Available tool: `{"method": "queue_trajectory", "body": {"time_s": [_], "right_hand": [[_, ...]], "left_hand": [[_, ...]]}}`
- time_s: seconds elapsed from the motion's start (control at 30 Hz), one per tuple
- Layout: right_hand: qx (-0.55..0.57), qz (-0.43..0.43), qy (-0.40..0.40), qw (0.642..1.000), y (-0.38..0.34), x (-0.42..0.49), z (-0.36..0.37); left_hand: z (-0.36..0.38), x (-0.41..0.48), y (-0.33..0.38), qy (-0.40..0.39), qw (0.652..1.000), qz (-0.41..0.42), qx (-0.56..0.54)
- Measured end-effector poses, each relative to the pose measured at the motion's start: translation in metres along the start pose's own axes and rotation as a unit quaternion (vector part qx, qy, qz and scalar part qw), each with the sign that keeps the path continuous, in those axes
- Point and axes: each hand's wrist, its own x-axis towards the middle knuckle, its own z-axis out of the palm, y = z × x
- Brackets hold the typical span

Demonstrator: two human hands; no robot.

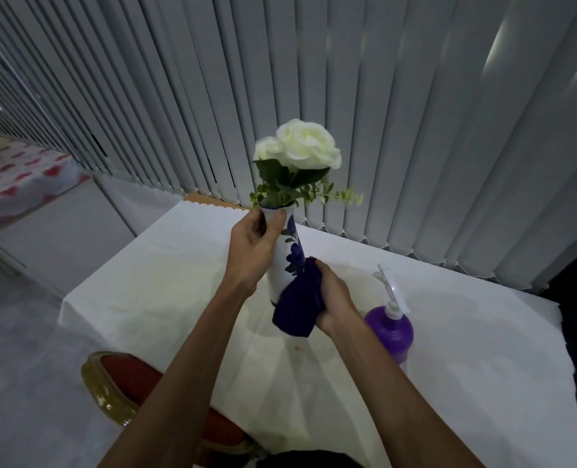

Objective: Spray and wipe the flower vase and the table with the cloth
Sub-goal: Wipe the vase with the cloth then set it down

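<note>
Two hands clean one flower vase above a white-covered table.

The left hand (253,244) grips the neck of the vase (289,255); the right hand (334,298) presses one dark cloth (299,304) against its lower body. Two white roses (300,146) stand in the vase. Right of it, one purple spray bottle (390,327) stands on the table (145,265).

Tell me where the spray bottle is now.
In the head view, the purple spray bottle stands on the table, right of the cloth and right hand.
</note>
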Motion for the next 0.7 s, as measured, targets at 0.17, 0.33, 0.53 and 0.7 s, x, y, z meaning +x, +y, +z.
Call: {"method": "queue_trajectory", "body": {"time_s": [0.17, 0.33, 0.53, 0.7], "right_hand": [[-0.107, -0.099, 0.057, 0.988, -0.005, 0.002, 0.006], [-0.270, -0.285, 0.087, 0.916, -0.009, -0.014, 0.023], [-0.303, -0.383, 0.011, 0.873, -0.027, -0.012, 0.035], [-0.305, -0.162, 0.009, 0.939, -0.032, 0.004, 0.000]], "left_hand": [[-0.001, 0.009, 0.006, 0.065, 0.990, -0.034, 0.120], [0.000, 0.008, 0.005, 0.082, 0.987, -0.043, 0.131], [-0.001, 0.005, -0.005, 0.001, 0.998, -0.066, 0.005], [-0.010, 0.010, -0.006, -0.008, 0.999, -0.034, -0.014]]}}
